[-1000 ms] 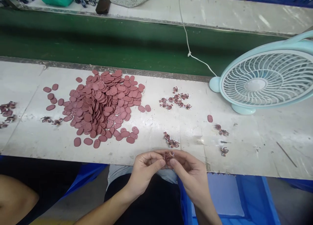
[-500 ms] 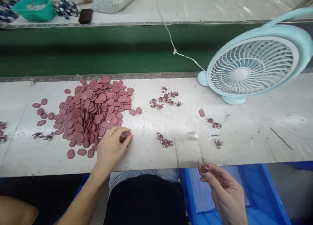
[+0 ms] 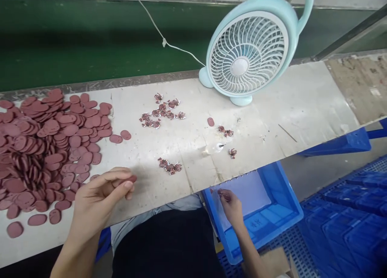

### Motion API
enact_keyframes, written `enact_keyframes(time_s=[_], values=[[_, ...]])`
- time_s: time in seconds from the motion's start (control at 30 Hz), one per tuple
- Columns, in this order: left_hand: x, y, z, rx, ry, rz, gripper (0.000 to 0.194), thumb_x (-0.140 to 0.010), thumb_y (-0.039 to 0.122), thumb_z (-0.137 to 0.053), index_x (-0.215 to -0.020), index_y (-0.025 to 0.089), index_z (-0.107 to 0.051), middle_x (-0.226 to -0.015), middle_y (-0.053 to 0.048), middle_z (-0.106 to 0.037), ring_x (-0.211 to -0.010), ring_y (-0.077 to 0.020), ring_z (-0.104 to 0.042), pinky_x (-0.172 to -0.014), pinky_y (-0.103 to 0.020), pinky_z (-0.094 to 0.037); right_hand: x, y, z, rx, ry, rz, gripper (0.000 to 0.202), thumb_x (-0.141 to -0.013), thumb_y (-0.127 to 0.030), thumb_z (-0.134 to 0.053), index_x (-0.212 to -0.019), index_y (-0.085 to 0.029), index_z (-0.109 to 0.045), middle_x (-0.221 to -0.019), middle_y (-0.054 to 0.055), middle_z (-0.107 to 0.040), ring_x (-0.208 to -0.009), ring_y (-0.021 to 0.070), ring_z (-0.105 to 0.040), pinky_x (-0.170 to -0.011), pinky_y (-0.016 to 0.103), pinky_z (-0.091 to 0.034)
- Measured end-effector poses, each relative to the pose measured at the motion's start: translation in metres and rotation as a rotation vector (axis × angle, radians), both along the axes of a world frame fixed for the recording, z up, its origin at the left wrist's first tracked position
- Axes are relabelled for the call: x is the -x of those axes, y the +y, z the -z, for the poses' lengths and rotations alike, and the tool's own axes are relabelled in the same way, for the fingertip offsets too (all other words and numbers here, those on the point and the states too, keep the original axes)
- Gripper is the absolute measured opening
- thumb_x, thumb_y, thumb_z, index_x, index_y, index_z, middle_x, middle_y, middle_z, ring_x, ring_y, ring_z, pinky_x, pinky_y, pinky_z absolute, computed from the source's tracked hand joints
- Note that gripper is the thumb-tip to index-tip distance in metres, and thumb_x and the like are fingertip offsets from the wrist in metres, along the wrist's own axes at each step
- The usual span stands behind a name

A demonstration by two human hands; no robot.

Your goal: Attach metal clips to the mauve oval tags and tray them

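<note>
Between thumb and fingers, my left hand [image 3: 99, 193] pinches a flat reddish oval piece [image 3: 132, 178] just right of a big pile of the same oval pieces [image 3: 72, 129]. My right hand [image 3: 232, 208] is closed over the table's front edge, above a blue bin [image 3: 260, 233]. Small reddish-brown bits show at its fingertips; their kind is unclear. A cluster of small dark-red crinkled pieces [image 3: 169, 166] lies between my hands. More such clusters [image 3: 163, 111] sit farther back. A small translucent bottle with a dark thin tip [image 3: 214, 148] lies on the table.
A light-blue fan [image 3: 248, 54] stands at the back of the white table [image 3: 308, 104], its white cord [image 3: 184, 51] running up left. One loose oval piece [image 3: 211, 122] lies before it. Blue crates [image 3: 353, 225] are stacked on the floor at right.
The view has turned to the right. My left hand has come up off the pile's edge with an oval piece in its pinch. My right hand remains closed near the bin.
</note>
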State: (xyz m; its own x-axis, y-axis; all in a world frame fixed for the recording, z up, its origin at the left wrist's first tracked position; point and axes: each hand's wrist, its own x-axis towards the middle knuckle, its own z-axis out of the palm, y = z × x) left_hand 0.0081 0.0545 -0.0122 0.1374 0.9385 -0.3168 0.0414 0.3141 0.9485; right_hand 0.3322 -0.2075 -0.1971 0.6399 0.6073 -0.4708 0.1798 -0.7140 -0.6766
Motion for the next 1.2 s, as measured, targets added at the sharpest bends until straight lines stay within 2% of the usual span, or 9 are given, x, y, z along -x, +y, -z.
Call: enact_keyframes(time_s=[0.13, 0.3, 0.53, 0.73, 0.9, 1.0, 1.2], values=[[0.003, -0.004, -0.002, 0.140, -0.097, 0.034, 0.025, -0.077, 0.033, -0.082, -0.101, 0.026, -0.082, -0.116, -0.011, -0.078, -0.071, -0.0215, -0.074, -0.054, -0.028, -0.060, 0.012, 0.002, 0.024, 0.055, -0.066, -0.079, 0.026, -0.098, -0.038, -0.064, -0.110, -0.015, -0.068, -0.108, 0.006, -0.072, -0.098, 0.0213, -0.070, -0.091, 0.044, -0.057], [0.001, -0.007, -0.009, 0.178, -0.152, 0.006, 0.026, -0.075, 0.029, -0.084, -0.101, 0.027, -0.083, -0.119, -0.012, -0.078, -0.073, -0.0222, -0.077, -0.048, -0.021, -0.056, 0.013, 0.004, 0.030, 0.104, -0.132, -0.136, 0.026, -0.099, -0.037, -0.063, -0.113, -0.016, -0.067, -0.111, 0.007, -0.070, -0.100, 0.0218, -0.068, -0.091, 0.045, -0.056], [-0.003, -0.008, -0.009, 0.193, -0.200, -0.006, 0.026, -0.075, 0.028, -0.085, -0.100, 0.026, -0.083, -0.110, -0.011, -0.081, -0.073, -0.0220, -0.078, -0.048, -0.019, -0.056, 0.014, 0.009, 0.027, 0.134, -0.163, -0.200, 0.025, -0.099, -0.038, -0.061, -0.112, -0.016, -0.067, -0.110, 0.007, -0.070, -0.099, 0.0211, -0.068, -0.090, 0.043, -0.056], [-0.003, -0.009, -0.009, 0.212, -0.143, -0.081, 0.028, -0.070, 0.031, -0.088, -0.097, 0.028, -0.083, -0.107, -0.011, -0.082, -0.071, -0.0226, -0.076, -0.045, -0.021, -0.054, 0.016, 0.006, 0.015, 0.182, -0.197, -0.189, 0.028, -0.099, -0.039, -0.061, -0.115, -0.016, -0.065, -0.112, 0.007, -0.068, -0.097, 0.0210, -0.067, -0.087, 0.042, -0.057], [-0.003, -0.009, -0.010, 0.260, -0.102, -0.087, 0.030, -0.069, 0.031, -0.088, -0.098, 0.028, -0.083, -0.106, -0.009, -0.082, -0.071, -0.0211, -0.074, -0.046, -0.020, -0.052, 0.018, 0.001, 0.009, 0.239, -0.083, -0.285, 0.027, -0.099, -0.041, -0.061, -0.108, -0.016, -0.068, -0.095, 0.003, -0.071, -0.083, 0.0176, -0.069, -0.081, 0.038, -0.058], [-0.005, -0.008, -0.012, 0.283, -0.061, -0.093, 0.028, -0.068, 0.032, -0.088, -0.096, 0.029, -0.083, -0.106, -0.006, -0.083, -0.072, -0.0198, -0.072, -0.047, -0.021, -0.052, 0.020, 0.003, 0.011, 0.254, -0.031, -0.321, 0.027, -0.100, -0.041, -0.061, -0.105, -0.016, -0.068, -0.097, 0.003, -0.071, -0.085, 0.0178, -0.069, -0.081, 0.038, -0.058], [-0.012, -0.008, -0.016, 0.252, 0.032, -0.079, 0.021, -0.070, 0.035, -0.083, -0.091, 0.036, -0.083, -0.102, -0.002, -0.083, -0.073, -0.0242, -0.070, -0.044, -0.027, -0.047, 0.020, 0.008, 0.012, 0.254, 0.023, -0.342, 0.024, -0.099, -0.038, -0.062, -0.108, -0.016, -0.068, -0.104, 0.005, -0.071, -0.090, 0.0189, -0.069, -0.083, 0.039, -0.058]])
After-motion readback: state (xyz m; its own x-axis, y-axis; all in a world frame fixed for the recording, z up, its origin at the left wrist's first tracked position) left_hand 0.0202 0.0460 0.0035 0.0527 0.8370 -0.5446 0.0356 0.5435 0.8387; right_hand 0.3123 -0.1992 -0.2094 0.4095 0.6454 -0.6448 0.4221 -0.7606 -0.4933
